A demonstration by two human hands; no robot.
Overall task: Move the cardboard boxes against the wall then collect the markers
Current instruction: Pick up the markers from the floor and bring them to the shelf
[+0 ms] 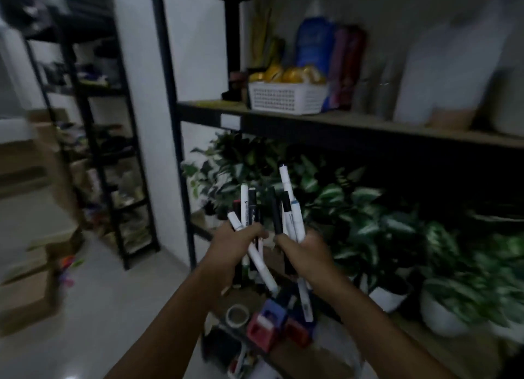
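Markers (256, 208) gathered in two bunches, held upright in front of the black shelf unit (283, 123), above its lower board. One bunch gripped in the left hand (236, 244), fingers curled round several white and black barrels; one white marker slanting down below that fist. Other bunch gripped in the right hand (302, 251), with the longest white marker (286, 180) rising above the rest. Both fists close together, almost touching.

Judged to be the second step, collecting the markers, and near its end. Cardboard boxes (25, 299) visible at the far left, on the floor, blurred; cannot tell whether against the wall.

Behind the hands, potted plants (368, 208) on the lower board. Below the hands, tape dispensers (272, 319) and a tape roll (237, 315). On the upper board, a white basket (286, 98) and bottles.

Next move probably calls for joining both bunches into one hand without dropping the loose slanting marker, then for finding a place to put them. A firm, even grip needed, since smooth barrels slide easily.
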